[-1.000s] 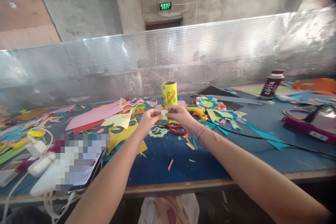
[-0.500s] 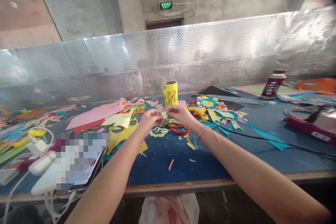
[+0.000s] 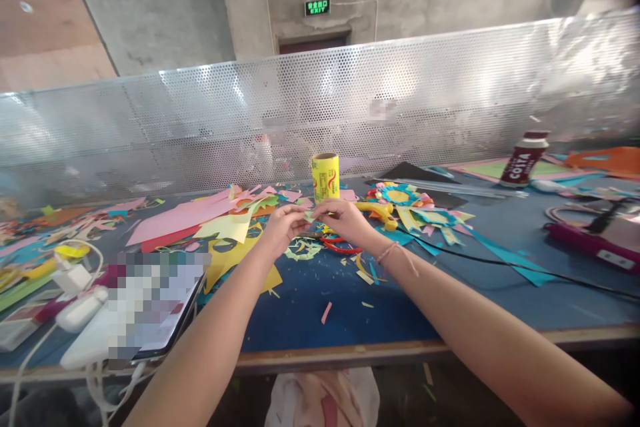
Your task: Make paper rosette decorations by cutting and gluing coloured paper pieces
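Note:
A small light-green piece of paper (image 3: 309, 217) is pinched between my two hands above the blue table. My left hand (image 3: 286, 227) grips its left side with closed fingers. On its right side the fingers of my right hand (image 3: 345, 219) are closed too, covering most of it. Just behind stands a yellow cardboard tube (image 3: 325, 178). Below the hands lie red-handled scissors (image 3: 343, 246), their blades partly hidden, and a pale green paper ring (image 3: 303, 249). Right of my right hand rest a yellow-handled tool (image 3: 383, 212) and a colourful paper rosette (image 3: 399, 195).
Pink paper sheets (image 3: 185, 217) and yellow cut paper (image 3: 225, 263) lie left. A tablet (image 3: 173, 320) with white cables sits front left. A brown bottle (image 3: 524, 160) and a purple power strip (image 3: 590, 247) stand right. A black cable (image 3: 480, 260) crosses the table. Behind rises a perforated metal panel (image 3: 200, 127).
My fingers have drawn closer together around the light-green paper, and less of it shows. Both hands stay in nearly the same place. The view has shifted very slightly.

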